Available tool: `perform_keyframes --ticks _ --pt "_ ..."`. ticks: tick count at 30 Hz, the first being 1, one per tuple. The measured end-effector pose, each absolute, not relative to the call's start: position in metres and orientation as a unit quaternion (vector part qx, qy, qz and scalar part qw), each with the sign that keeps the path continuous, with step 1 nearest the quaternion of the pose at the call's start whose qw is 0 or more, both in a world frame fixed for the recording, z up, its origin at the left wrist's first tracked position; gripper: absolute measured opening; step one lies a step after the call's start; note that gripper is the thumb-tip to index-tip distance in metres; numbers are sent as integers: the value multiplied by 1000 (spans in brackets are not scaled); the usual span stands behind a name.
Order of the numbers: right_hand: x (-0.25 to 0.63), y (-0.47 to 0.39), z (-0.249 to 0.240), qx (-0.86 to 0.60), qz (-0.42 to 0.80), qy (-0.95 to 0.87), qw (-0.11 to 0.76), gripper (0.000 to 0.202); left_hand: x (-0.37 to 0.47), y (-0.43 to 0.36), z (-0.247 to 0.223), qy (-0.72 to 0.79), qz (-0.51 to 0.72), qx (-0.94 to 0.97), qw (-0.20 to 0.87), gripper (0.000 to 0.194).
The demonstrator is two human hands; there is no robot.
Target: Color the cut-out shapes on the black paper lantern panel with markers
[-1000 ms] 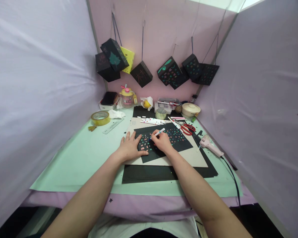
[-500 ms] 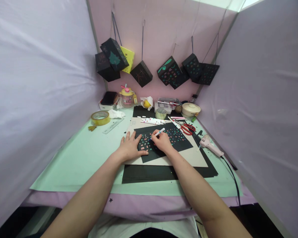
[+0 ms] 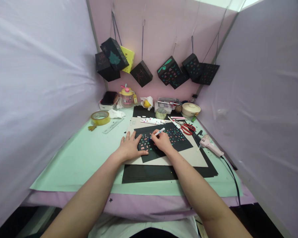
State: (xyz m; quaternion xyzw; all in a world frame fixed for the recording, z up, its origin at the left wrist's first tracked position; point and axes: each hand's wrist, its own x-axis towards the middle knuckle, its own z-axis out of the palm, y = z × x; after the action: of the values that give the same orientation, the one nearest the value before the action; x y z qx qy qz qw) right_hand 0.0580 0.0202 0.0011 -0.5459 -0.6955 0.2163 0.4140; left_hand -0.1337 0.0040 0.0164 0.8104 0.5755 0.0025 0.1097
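A sheet of black paper (image 3: 151, 155) lies at a slant on a pale grey board (image 3: 188, 158). Small coloured shapes, many of them triangles, are scattered over its upper part. My left hand (image 3: 131, 147) is spread flat across the sheet's left edge, fingers apart. In my right hand (image 3: 162, 141) is a white marker (image 3: 160, 131) with a blue tip, gripped between the fingers. Its tip points down at the black paper among the shapes; whether it touches I cannot tell. My right hand covers part of the sheet.
Several white markers (image 3: 152, 121) lie behind the sheet. Red-handled scissors (image 3: 188, 129) and a corded glue gun (image 3: 211, 146) are at the right. At the left are a tape roll (image 3: 100, 118) and a clear ruler (image 3: 113, 126). Black boxes (image 3: 141, 74) hang along the back wall.
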Motion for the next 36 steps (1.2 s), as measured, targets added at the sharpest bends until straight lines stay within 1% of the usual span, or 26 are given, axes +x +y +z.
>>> perform_keyframes --ticks 36 --pt "58 20 3 -547 200 -702 411 19 -134 5 14 573 8 812 110 104"
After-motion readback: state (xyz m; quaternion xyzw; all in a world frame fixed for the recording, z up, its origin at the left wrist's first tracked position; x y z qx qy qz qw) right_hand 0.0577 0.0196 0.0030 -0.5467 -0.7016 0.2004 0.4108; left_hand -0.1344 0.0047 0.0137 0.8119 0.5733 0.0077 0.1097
